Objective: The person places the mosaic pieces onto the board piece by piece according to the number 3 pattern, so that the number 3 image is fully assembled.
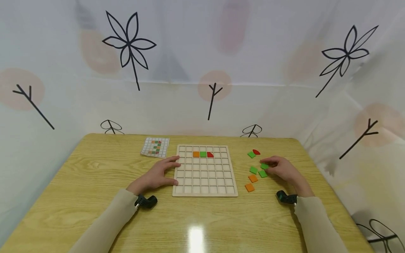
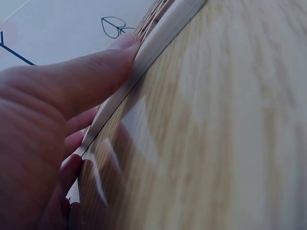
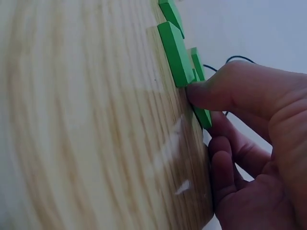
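Note:
A pale wooden grid board (image 1: 188,189) lies flat in the middle of the table. In its second row from the back sit an orange square tile (image 1: 196,154), a green square tile (image 1: 203,154) and a red quarter-circle tile (image 1: 210,155). My left hand (image 1: 158,174) rests at the board's left edge, its fingers spread and fairly straight; the left wrist view has the thumb (image 2: 103,69) against the rim. To the right of the board, my right hand (image 1: 283,169) pinches a green square tile (image 3: 204,117) between thumb and fingers, low over the table.
Loose green tiles (image 1: 253,170) lie between board and right hand, with two orange tiles (image 1: 250,187) nearer the front. Behind them, a red tile (image 1: 256,152) touches another green one. A printed pattern card (image 1: 146,151) lies at the back left; a patterned cloth hangs behind the table.

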`<state>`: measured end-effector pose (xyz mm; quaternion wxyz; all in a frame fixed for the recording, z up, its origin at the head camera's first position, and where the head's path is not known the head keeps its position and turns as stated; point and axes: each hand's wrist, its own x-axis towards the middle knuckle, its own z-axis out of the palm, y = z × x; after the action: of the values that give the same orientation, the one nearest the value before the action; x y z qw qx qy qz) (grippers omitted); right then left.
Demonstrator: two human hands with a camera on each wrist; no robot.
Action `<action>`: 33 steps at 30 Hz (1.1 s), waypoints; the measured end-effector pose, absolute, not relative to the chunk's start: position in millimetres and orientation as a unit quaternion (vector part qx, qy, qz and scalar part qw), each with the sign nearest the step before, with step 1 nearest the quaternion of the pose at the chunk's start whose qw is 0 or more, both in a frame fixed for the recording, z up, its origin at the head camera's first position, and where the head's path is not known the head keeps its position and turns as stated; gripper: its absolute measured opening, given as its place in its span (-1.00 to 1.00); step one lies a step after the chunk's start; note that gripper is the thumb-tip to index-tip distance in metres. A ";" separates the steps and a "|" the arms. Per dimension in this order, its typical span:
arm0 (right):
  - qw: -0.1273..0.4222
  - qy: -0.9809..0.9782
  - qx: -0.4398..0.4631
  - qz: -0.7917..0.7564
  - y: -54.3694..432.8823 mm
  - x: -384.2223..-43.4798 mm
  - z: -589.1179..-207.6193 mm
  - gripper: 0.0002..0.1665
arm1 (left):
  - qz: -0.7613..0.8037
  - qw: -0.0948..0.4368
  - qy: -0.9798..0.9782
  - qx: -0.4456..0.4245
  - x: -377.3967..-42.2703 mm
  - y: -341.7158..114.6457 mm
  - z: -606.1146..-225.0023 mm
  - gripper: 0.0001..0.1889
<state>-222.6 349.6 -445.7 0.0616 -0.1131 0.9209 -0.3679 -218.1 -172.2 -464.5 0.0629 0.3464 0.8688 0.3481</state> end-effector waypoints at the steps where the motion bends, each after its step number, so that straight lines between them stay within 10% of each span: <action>1: 0.061 0.922 -0.112 -0.365 348.7 -222.5 -445.4 -0.57 | 0.348 0.063 0.869 0.346 -218.0 -172.1 -464.3 -0.28; 33: 0.005 0.936 -0.089 -0.340 325.9 -222.9 -438.0 -0.50 | 0.347 0.071 0.870 0.343 -218.5 -172.4 -462.7 -0.27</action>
<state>-222.9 325.9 -438.0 0.0050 -0.0887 0.9362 -0.3401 -218.5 -172.4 -462.7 0.0710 0.3430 0.8699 0.3473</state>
